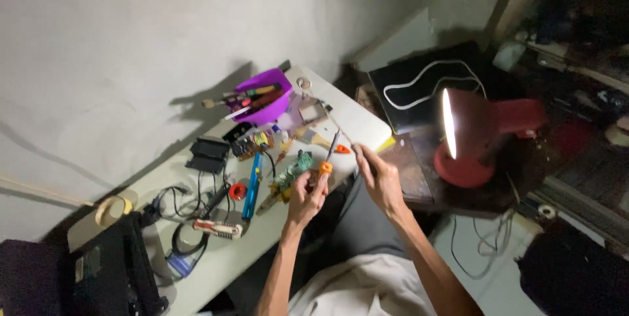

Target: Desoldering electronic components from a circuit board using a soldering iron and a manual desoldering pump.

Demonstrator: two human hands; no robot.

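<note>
- A slim soldering iron with an orange collar (329, 152) is gripped in the left hand (305, 197), fingers curled tight around its handle, over the near edge of the white table (357, 123).
- A thin wire (337, 125) is pinched between the fingertips of the right hand (379, 178), just beside the iron's tip.
- A green circuit board (293, 170) lies beside the left hand.
- A purple plastic tub of tools (263, 96) stands farther back.
- A lit red desk lamp (472, 136) is seen to the right.
</note>
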